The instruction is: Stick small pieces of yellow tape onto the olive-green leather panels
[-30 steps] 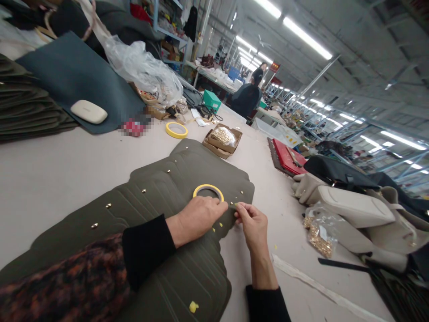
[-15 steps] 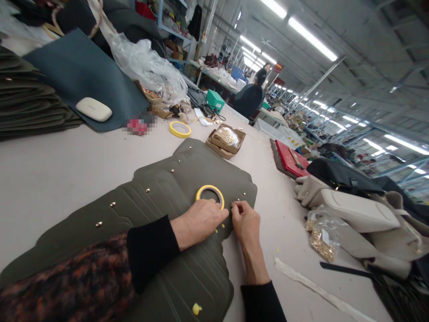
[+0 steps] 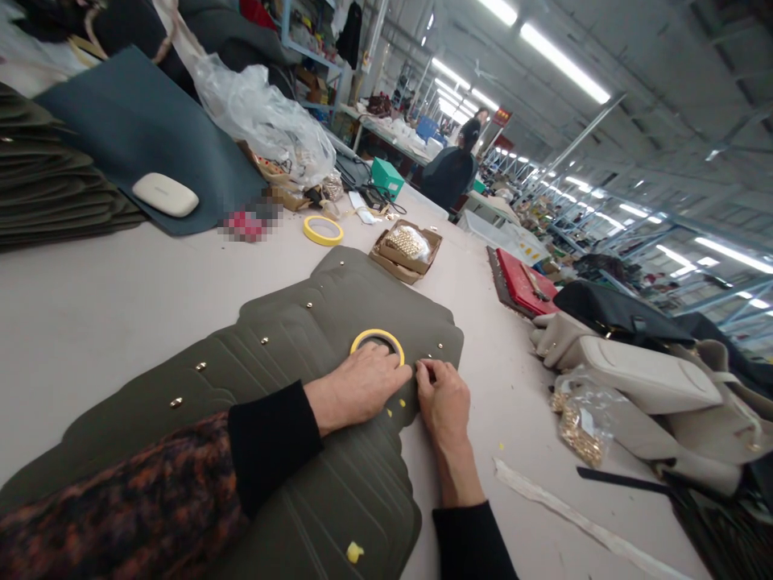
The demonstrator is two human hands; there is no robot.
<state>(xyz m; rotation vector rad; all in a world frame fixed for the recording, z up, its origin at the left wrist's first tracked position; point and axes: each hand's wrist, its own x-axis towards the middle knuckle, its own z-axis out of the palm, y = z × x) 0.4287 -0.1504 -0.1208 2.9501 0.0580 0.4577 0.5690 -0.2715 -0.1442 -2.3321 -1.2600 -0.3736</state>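
My left hand (image 3: 361,387) rests on a fanned stack of dark olive leather panels (image 3: 290,362) with its fingers bent and closed. It overlaps the near side of a roll of yellow tape (image 3: 378,334); what its fingertips grip is hidden. Just to the right, my right hand (image 3: 445,399) has thumb and forefinger pinched together at the panel's edge. Whatever lies in that pinch is too small to make out. Small gold studs (image 3: 201,366) dot the panels. Yellow scraps (image 3: 354,552) lie on the leather, some close to my left hand.
Beyond the panels stand a cardboard box of gold hardware (image 3: 407,246) and another yellow tape roll (image 3: 323,230). Pale bags (image 3: 646,374) and a plastic bag of gold parts (image 3: 583,427) are on the right. A panel stack (image 3: 54,177) fills the far left. A person (image 3: 450,173) sits farther back.
Very little differs. My left hand's fingers have shifted slightly over the tape roll, while my right hand stays pinched at the panel edge. The whole view has moved a touch.
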